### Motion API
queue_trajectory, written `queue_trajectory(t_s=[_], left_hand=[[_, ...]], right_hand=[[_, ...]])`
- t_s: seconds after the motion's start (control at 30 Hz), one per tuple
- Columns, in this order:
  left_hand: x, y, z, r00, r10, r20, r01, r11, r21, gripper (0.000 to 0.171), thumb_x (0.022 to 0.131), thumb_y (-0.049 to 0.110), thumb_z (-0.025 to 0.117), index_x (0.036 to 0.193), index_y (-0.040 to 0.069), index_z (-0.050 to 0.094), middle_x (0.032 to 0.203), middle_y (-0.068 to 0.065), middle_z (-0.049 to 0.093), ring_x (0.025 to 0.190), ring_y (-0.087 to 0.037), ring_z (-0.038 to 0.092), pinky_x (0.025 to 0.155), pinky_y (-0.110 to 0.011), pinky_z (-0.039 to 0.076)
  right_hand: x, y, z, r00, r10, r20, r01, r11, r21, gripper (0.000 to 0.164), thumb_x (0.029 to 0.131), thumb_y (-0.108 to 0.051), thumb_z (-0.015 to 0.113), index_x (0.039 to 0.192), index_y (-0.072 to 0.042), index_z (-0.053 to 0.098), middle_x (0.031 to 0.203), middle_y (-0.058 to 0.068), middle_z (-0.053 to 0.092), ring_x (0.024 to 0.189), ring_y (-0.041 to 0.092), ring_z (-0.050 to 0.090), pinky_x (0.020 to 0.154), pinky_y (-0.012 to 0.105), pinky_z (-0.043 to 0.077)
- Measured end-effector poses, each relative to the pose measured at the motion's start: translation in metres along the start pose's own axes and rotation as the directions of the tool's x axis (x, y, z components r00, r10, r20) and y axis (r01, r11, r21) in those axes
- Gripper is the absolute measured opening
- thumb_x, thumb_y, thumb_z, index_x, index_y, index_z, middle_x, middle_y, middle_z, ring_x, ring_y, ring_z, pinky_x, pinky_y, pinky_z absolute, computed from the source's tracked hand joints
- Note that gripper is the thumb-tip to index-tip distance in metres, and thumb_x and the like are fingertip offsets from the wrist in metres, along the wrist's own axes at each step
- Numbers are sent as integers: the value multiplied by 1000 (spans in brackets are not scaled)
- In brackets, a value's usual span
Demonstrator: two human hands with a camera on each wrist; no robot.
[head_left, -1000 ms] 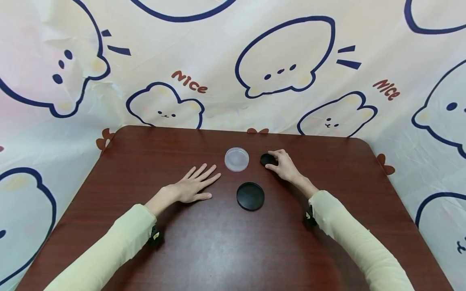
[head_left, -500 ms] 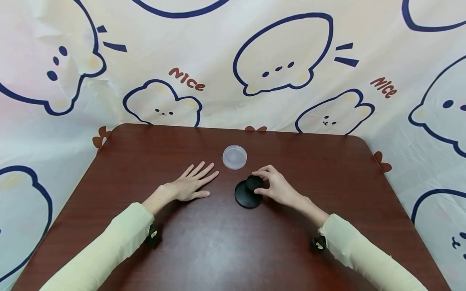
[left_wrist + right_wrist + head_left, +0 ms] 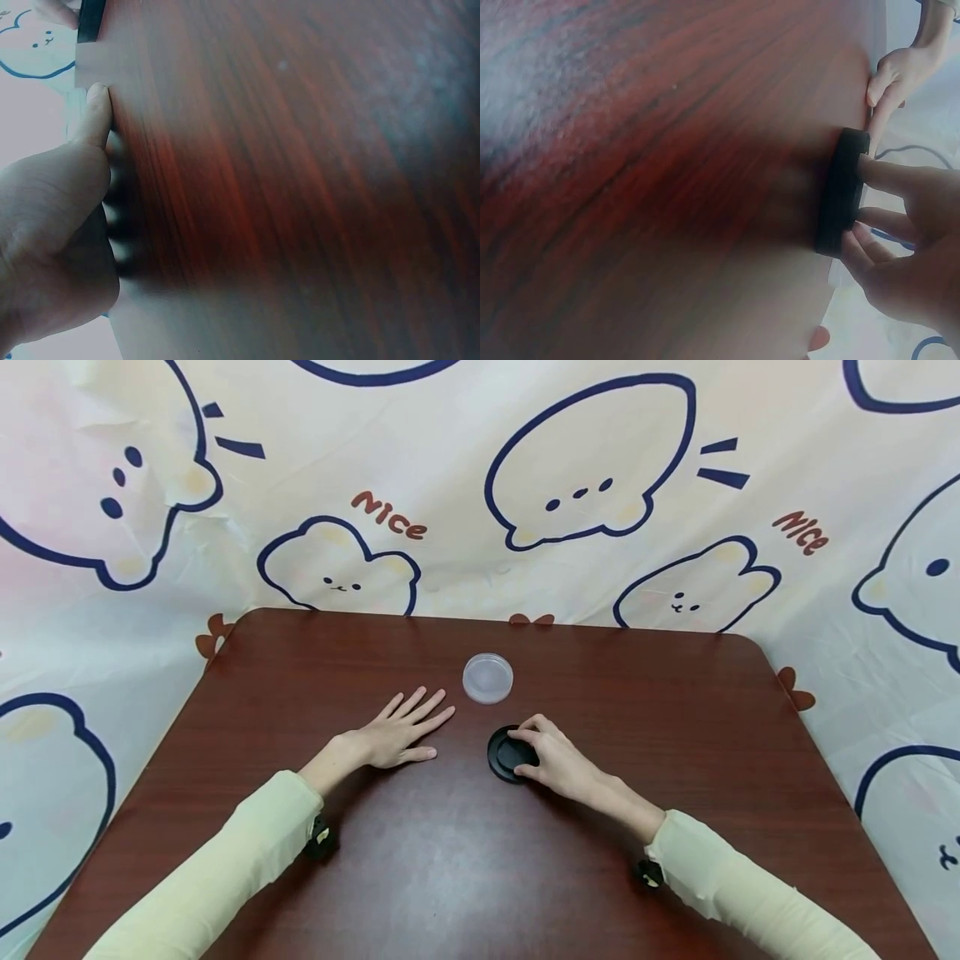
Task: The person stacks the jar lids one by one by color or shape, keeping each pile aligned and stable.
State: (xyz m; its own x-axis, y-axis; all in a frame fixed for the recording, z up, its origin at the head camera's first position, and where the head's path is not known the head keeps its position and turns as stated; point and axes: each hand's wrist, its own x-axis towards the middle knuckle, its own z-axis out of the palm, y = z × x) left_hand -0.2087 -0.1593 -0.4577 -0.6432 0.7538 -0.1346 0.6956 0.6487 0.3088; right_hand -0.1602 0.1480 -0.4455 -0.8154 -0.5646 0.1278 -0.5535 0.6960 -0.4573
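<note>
My right hand [image 3: 558, 762] pinches a small round black disc [image 3: 516, 752] between thumb and fingers. The disc lies within the rim of a larger round black dish [image 3: 494, 767] on the table. Seen from the right wrist, the black dish [image 3: 838, 199] stands side-on, with my fingertips at its upper side. My left hand [image 3: 390, 742] rests palm down on the table, fingers spread, left of the dish and apart from it. Behind the dish lies a clear round lidded-looking dish [image 3: 487, 678], touched by neither hand.
The dark brown wooden table [image 3: 435, 860] has rounded far corners. A pale cloth [image 3: 450, 460] printed with blue cartoon outlines hangs behind and at both sides of it.
My right hand has carried the small black disc from the right of the clear dish, leftward and nearer, into the larger black dish. My left hand has stayed in place.
</note>
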Motion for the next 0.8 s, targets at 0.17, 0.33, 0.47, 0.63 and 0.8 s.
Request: queue_trajectory(t_s=[0.17,0.33,0.47,0.63,0.8], left_hand=[[1,0,1,1000,3,10,-3,1000,0,67,101,41,47,155,12,19,160,-17,4,144,-42,0,110,-62,4],[-2,-3,3,1000,14,0,-14,1000,-20,67,101,43,45,156,14,18,161,-15,2,144,-41,-2,110,-61,2],[-6,-7,4,1000,-5,-12,4,1000,-19,69,101,45,45,156,15,17,161,-14,2,144,-41,-3,109,-61,1],[-2,-7,-3,999,-42,-13,42,999,6,69,100,44,47,156,14,18,161,-15,3,145,-40,-2,110,-61,2],[7,-1,-5,993,-116,4,116,992,55,69,102,47,41,157,16,13,161,-12,-2,145,-37,-5,111,-59,1]], right_hand=[[-3,-3,-1,1000,0,-15,0,1000,-2,55,77,-10,82,126,5,60,118,14,50,112,26,51,94,37,45],[-3,-4,-7,995,-9,-97,12,1000,26,53,78,-11,81,125,5,61,119,15,49,101,25,55,86,36,48],[-1,-2,-16,991,-4,-131,15,996,83,50,83,-11,78,127,3,61,121,15,48,97,24,56,80,35,48],[-4,8,-34,994,72,-84,-60,990,131,46,88,-15,72,130,0,60,125,15,46,106,29,54,90,41,47],[-10,19,-53,983,181,-33,-178,981,78,46,93,-20,67,134,-1,56,131,20,43,117,34,42,93,50,42]])
